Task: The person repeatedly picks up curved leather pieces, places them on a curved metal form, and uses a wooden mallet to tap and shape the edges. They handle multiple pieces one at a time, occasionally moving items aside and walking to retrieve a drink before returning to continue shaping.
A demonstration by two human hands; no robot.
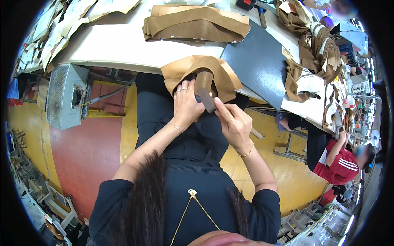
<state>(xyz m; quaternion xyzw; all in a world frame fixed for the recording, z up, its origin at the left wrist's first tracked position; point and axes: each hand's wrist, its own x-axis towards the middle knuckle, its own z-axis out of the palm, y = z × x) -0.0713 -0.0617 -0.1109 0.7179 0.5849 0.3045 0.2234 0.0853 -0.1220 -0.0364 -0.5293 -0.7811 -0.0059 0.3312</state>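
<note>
A curved tan and brown leather-like piece (227, 78) rests at the table's front edge, above my lap. My left hand (186, 103) is closed on its near edge, the fingers reaching into the fold and partly hidden there. Between thumb and fingers my right hand (236, 122) pinches a flat, dark brown strip (208, 100). The strip's upper end lies against the brown inner part of the piece, close to my left fingertips. I cannot make out what the strip is made of.
Behind lies a stack of brown pieces (197, 24) on the white table (111, 45). A dark board (258, 61) covers the table at right, with more brown pieces (322, 53) beyond. A hammer (261, 16) lies far back. A metal box (65, 96) hangs at left. A person in red (340, 162) works at right.
</note>
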